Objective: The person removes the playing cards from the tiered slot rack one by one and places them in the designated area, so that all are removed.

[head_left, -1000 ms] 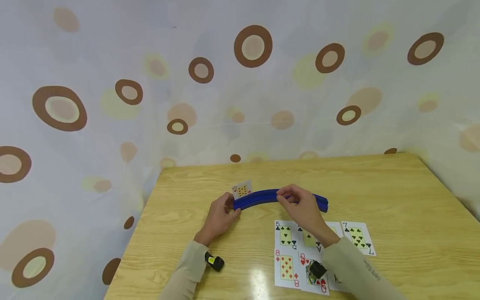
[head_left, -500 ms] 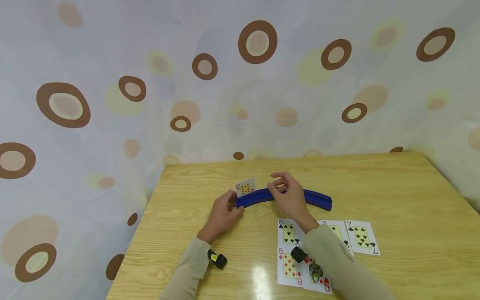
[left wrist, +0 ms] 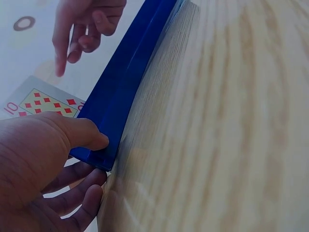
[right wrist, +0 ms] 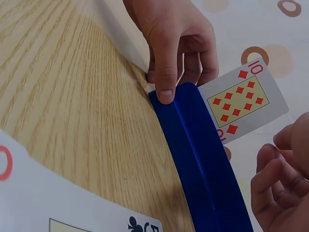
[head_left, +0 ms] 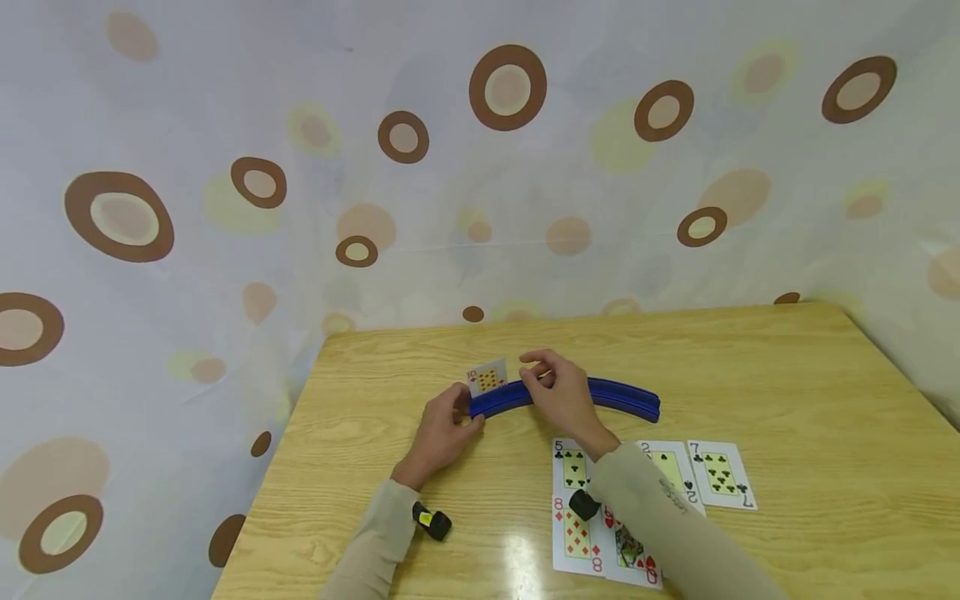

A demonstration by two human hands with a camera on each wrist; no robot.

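Observation:
A curved blue card holder lies across the wooden table, with a ten of diamonds standing in its slot near the left end. My left hand grips that left end; in the left wrist view the thumb presses on its face while other fingers are behind or below it. My right hand hovers over the middle of the holder, just right of the ten. Its fingers are loosely bent and hold nothing, apart from the card in the right wrist view.
In front of the holder lie face-up cards in two rows. They include a five of clubs, a two of spades, a seven of clubs, an eight of diamonds and a queen of hearts. My right forearm covers others. A patterned curtain hangs behind.
My right hand has moved left along the holder, from its right half toward the ten of diamonds. My left hand keeps its grip on the left end.

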